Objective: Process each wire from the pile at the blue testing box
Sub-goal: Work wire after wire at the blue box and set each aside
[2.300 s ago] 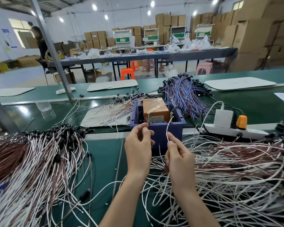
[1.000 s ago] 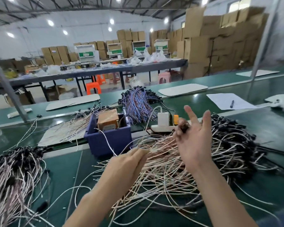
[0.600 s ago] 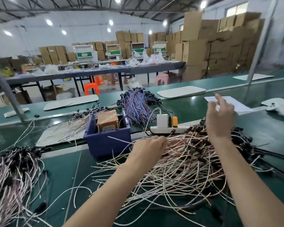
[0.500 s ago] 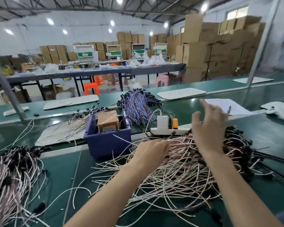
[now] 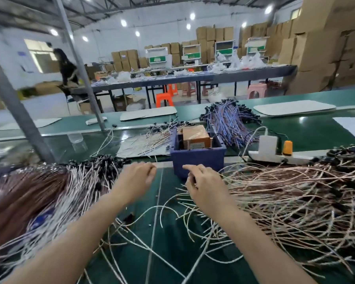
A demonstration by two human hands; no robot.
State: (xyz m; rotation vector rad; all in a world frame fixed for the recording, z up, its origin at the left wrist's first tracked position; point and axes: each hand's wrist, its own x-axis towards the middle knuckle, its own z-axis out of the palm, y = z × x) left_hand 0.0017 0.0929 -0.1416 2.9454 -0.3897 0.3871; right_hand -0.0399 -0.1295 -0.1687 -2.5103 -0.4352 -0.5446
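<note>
Near the middle of the green workbench (image 5: 172,249), the left hand (image 5: 135,178) and right hand (image 5: 204,186) have drawn together, fingers curled; blur hides whether either pinches a wire. The wire pile (image 5: 291,201) spreads to the right, beside the right hand. Just beyond stands the blue testing box (image 5: 197,160), so another wire is probably coming up. Half a second ago the right hand reached, spread, over the pile's far side.

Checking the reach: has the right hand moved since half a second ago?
Yes. The right hand has come left across the tangled pinkish wire pile to just in front of the blue plastic testing box.
</note>
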